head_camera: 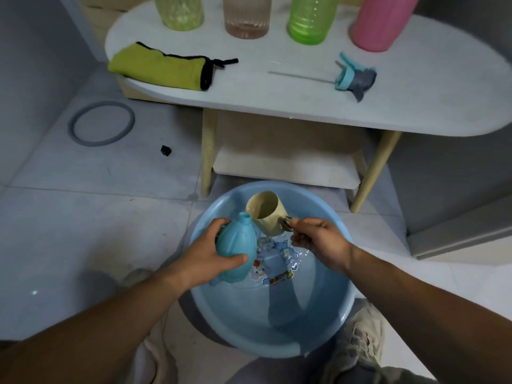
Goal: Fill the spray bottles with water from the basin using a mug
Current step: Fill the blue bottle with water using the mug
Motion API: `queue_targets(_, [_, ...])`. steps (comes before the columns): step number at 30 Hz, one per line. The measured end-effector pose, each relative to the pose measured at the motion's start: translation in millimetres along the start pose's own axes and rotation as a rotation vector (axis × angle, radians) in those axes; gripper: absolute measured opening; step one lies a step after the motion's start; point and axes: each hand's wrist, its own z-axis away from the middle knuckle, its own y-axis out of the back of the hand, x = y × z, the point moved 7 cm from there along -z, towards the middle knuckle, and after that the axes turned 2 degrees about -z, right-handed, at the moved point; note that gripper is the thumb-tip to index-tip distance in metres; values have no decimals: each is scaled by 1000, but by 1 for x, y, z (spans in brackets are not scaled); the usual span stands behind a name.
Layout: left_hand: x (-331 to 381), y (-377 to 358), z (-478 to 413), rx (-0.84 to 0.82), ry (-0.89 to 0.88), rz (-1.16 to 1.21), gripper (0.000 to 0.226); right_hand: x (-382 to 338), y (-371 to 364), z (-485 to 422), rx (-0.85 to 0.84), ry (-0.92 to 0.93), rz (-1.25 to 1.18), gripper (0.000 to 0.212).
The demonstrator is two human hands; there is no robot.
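Note:
A light blue basin (332,333) with water sits on the floor between my feet. My left hand (205,253) grips a blue spray bottle (237,245) without its top, held over the basin's left side. My right hand (318,239) holds the handle of a cream mug (270,214), tilted with its rim beside the bottle's open neck. The blue and grey spray head (354,79) with its long tube lies on the white table (277,101).
On the table's far edge stand two green bottles (180,12) (310,20), a clear pinkish bottle (246,18) and a pink bottle (379,26). A green cloth (160,67) lies at the table's left. A grey ring (101,123) and a small black piece (165,150) lie on the tiled floor.

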Motion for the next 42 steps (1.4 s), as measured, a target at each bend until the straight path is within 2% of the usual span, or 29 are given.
queue_targets(10, [60,11,3,61,-172,30,72,-119,-1,74,-11,186,126,21])
queue_targets(19, [99,6,18,17,-309,118,71,-186,-10,132,19,359,278,51])
queue_targets(29, [115,9,23,20,-361,185,76,-208,-20,155,-7,498,405,26])
queue_targets(42, [108,7,16,30,-344,158,80,-212,-17,157,60,560,518,23])
